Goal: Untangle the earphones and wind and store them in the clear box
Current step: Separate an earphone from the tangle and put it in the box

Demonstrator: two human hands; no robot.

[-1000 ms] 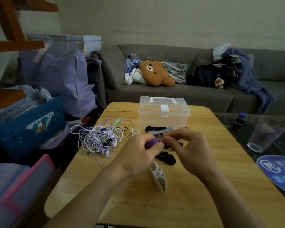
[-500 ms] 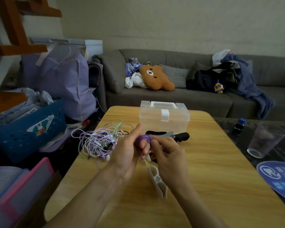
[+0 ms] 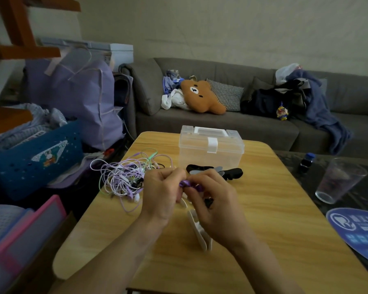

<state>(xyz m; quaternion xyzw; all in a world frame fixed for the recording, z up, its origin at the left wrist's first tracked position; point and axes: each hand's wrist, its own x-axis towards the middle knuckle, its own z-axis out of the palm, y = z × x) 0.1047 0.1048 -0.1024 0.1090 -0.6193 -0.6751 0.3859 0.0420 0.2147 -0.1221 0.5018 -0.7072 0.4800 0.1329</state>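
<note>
A small purple coil of earphone cord point(image 3: 186, 184) is being pinched between both hands, in front of the closed clear plastic box point(image 3: 210, 149) on the wooden table point(image 3: 263, 230). The left hand point(image 3: 163, 195) and right hand point(image 3: 216, 200) are meeting, fingers curled. A tangled heap of lilac and green earphones point(image 3: 123, 177) is lying left of the box.

clear box point(image 3: 210, 149) glossy translucent plastic; table point(image 3: 274, 219) matt wood grain, possibly laminate; sofa point(image 3: 232, 128) grey cloth.
</note>
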